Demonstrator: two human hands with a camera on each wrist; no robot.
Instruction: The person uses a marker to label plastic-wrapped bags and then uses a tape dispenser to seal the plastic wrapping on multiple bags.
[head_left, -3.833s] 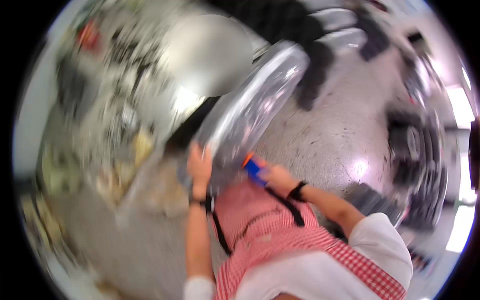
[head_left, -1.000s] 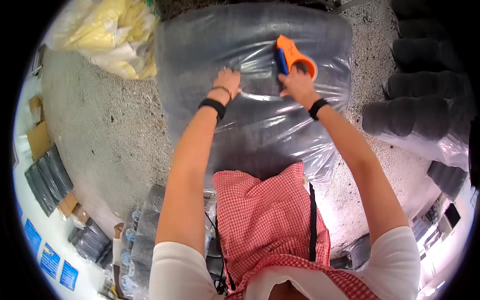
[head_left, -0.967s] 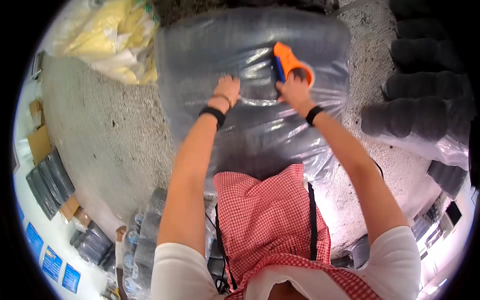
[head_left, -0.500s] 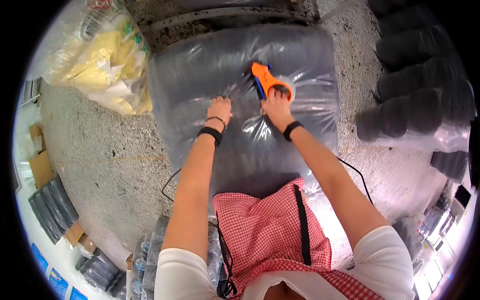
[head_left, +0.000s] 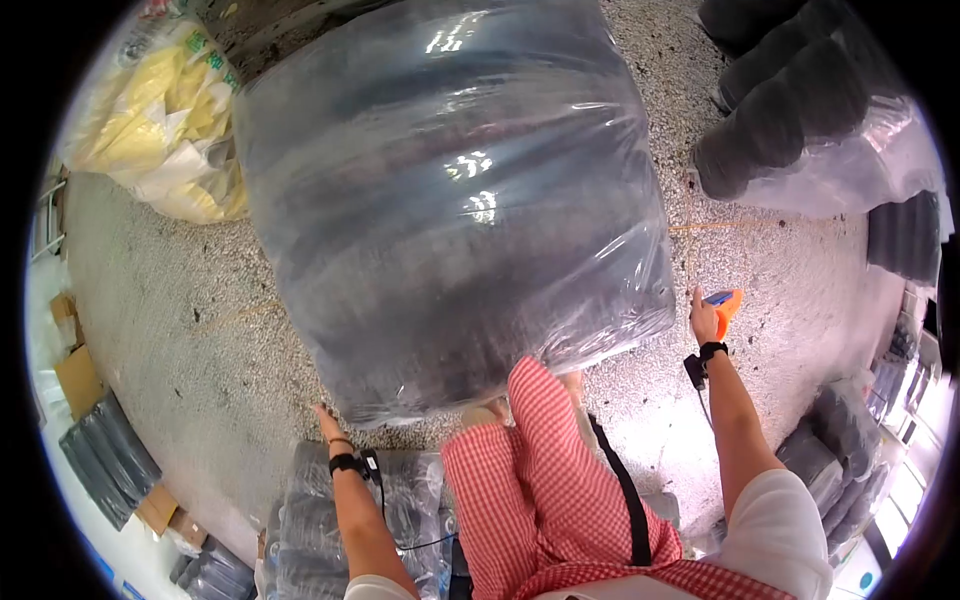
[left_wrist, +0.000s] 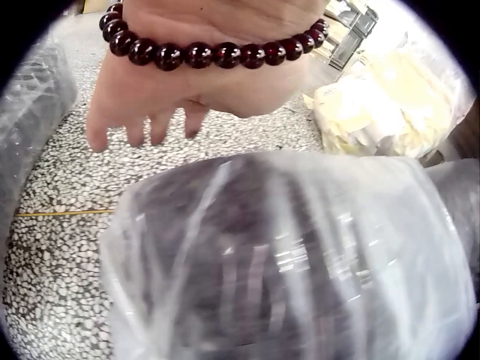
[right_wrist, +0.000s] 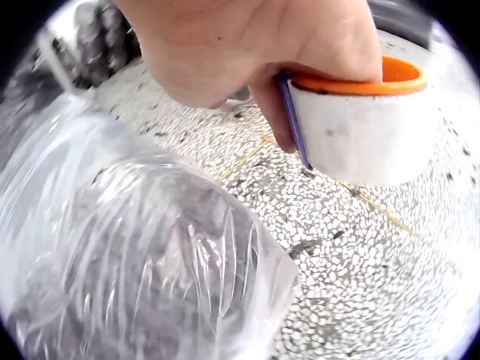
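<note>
A large dark bundle wrapped in clear plastic (head_left: 450, 210) lies on the floor in front of the person. Off its right lower corner, the right hand (head_left: 704, 318) grips an orange and blue tape dispenser (head_left: 731, 312); the right wrist view shows its white tape roll (right_wrist: 364, 135) beside the fingers. Near the bundle's lower left corner, the left hand (head_left: 328, 424) is held out with nothing in it. In the left wrist view, the left hand (left_wrist: 195, 90) hangs above the speckled floor, fingers extended, apart from the wrapped bundle (left_wrist: 285, 255).
A clear bag with yellow material (head_left: 165, 120) stands at the upper left. Dark wrapped rolls (head_left: 790, 120) lie at the upper right. Wrapped packs (head_left: 350, 520) sit beside the person's left arm, and more bundles (head_left: 105, 455) are along the left wall.
Both hands have left the bundle's top and moved apart, down to either side near the person. The dispenser went right with the right hand. The bundle appears larger and turned in view.
</note>
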